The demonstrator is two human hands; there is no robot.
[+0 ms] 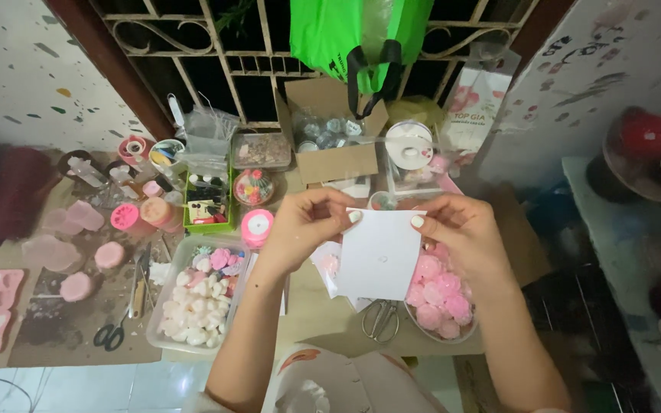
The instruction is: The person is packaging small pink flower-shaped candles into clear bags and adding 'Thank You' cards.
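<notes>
Now my left hand and right hand pinch the white bag corners at 12 o'clock; opening it needs a gentle pull apart, I think.

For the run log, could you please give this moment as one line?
left hand: holds white card top-left | right hand: holds top-right | under card: bowl of pink pieces, scissors

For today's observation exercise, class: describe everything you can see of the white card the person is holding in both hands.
The white card is a plain, roughly square sheet that looks like thin paper or card, with a tiny faint mark near its middle. It is held upright and flat towards the camera, tilted slightly. The left hand pinches its top left corner and the right hand its top right corner. It hangs above the table, partly covering a bowl of pink flower shapes and a pair of scissors.
</notes>
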